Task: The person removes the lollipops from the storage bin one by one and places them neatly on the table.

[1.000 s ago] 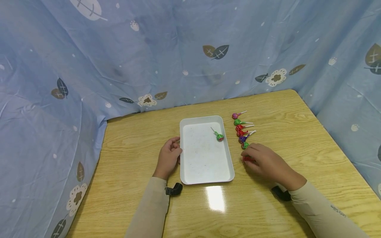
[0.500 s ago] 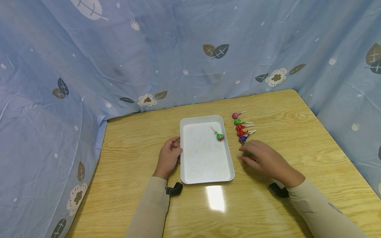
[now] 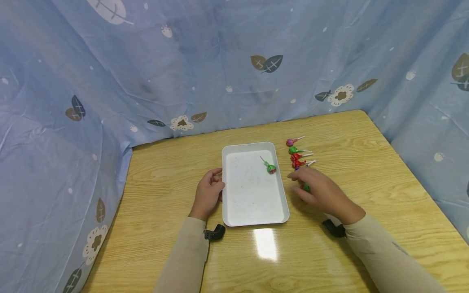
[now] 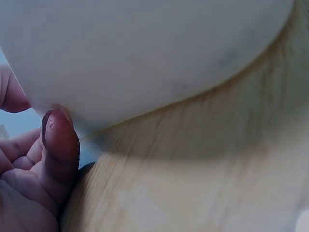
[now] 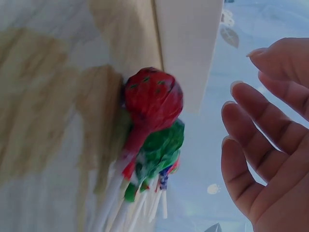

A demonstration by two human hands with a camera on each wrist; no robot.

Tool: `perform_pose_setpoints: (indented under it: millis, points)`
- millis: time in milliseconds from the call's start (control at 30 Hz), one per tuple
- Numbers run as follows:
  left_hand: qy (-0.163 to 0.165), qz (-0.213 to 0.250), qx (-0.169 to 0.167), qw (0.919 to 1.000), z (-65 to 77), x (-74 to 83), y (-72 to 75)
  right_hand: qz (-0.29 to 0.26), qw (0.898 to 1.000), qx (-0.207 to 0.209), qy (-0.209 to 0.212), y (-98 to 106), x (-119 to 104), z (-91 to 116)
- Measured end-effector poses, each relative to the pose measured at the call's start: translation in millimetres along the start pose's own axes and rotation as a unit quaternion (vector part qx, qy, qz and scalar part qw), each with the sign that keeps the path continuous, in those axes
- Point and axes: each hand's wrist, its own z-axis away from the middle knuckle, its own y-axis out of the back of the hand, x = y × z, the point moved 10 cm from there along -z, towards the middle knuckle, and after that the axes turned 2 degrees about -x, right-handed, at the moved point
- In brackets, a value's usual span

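Note:
A shallow white tray (image 3: 253,199) lies on the table with one green-wrapped lollipop (image 3: 271,169) in it. Along its left side is my left hand (image 3: 207,195), thumb tip touching the outer wall, fingers loosely bent. To the tray's right, my right hand (image 3: 322,193) hovers over the near end of a row of lollipops, fingers spread and holding nothing. A red lollipop (image 5: 154,99) and a green lollipop (image 5: 164,145) stand out in the right wrist view, apart from the fingers. In the head view that palm hides part of the row.
Beyond the right hand lie a pink lollipop (image 3: 290,142), another green lollipop (image 3: 293,150) and red ones (image 3: 295,156), sticks pointing right. A blue patterned curtain (image 3: 234,73) hangs round the wooden table (image 3: 176,162) at the back and sides.
My right hand has shifted left and slightly away from me along the row, now covering most of the purple lollipop. The left hand and tray have stayed put.

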Motion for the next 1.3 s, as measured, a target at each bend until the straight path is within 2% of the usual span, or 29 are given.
perform_pose_setpoints:
  millis: [267,600,800,1100,1300]
  points:
    - [0.002,0.005,0.000,1.0000,0.4,0.9,0.3,-0.027,1.000,0.001,-0.012,-4,-1,-15]
    - [0.002,0.003,0.000,1.0000,-0.4,0.2,0.2,-0.060,0.998,-0.010,-0.032,-18,1,-35]
    - [-0.001,0.000,-0.001,1.0000,0.0,1.6,0.9,-0.058,0.997,-0.020,-0.044,-26,1,-47]
    - [0.000,0.001,-0.004,1.0000,-0.5,0.5,1.2,-0.049,0.997,-0.037,-0.039,-47,4,-68]
    - [-0.001,0.006,-0.005,1.0000,-1.8,0.3,0.1,-0.008,0.997,-0.051,-0.061,-60,15,-73]
